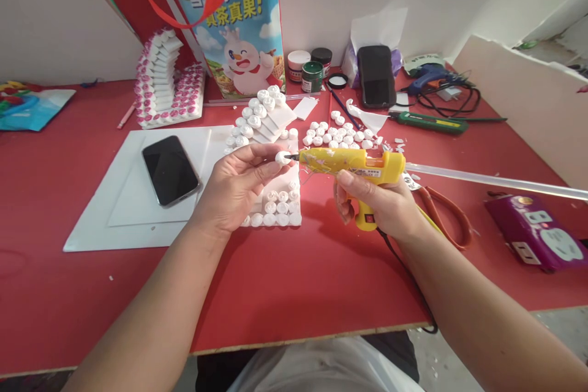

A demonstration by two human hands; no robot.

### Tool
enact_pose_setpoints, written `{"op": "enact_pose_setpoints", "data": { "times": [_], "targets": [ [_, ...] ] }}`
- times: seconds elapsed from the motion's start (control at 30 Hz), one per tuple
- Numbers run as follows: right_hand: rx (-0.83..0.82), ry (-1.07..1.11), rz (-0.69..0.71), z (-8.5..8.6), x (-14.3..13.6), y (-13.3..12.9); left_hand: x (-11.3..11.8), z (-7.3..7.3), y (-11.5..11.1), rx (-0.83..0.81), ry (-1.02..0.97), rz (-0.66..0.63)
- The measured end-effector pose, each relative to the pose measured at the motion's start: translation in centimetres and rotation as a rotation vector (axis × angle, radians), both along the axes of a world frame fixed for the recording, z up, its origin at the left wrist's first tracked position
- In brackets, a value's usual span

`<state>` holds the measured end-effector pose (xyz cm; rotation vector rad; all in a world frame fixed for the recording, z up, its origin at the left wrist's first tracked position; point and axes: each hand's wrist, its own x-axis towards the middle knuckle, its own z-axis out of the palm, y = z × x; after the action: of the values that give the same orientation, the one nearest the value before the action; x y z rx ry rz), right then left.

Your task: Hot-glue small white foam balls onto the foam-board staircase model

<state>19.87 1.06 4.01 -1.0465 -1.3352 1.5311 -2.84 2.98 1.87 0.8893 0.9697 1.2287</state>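
My left hand (241,180) pinches a small white rosette (283,158) between thumb and fingers. In my right hand (376,199) is a yellow glue gun (335,161), its dark nozzle touching or almost touching the rosette. A clear glue stick (496,179) sticks out of the gun's back end. Below and behind my left hand stands a white foam model (280,184) with steps, partly hidden by that hand. Rows of white rosettes (282,207) cover part of its base and the edge of its steps. Behind the gun lies a pile of loose white rosettes (337,133).
A phone (171,169) lies on white boards (101,214) at left. Behind stand a pink-and-white model (165,86), a printed bag (243,30), paint jars (312,76) and another phone (375,76). Red-handled pliers (452,214) and a purple box (537,229) are at right.
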Motion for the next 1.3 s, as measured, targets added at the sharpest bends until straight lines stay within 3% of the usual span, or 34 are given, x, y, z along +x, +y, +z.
{"op": "enact_pose_setpoints", "data": {
  "times": [1.3],
  "targets": [
    [0.059,-0.008,-0.002,-0.38,0.00,0.01,0.19,0.12,-0.11,-0.037,-0.024,0.014]
  ]
}}
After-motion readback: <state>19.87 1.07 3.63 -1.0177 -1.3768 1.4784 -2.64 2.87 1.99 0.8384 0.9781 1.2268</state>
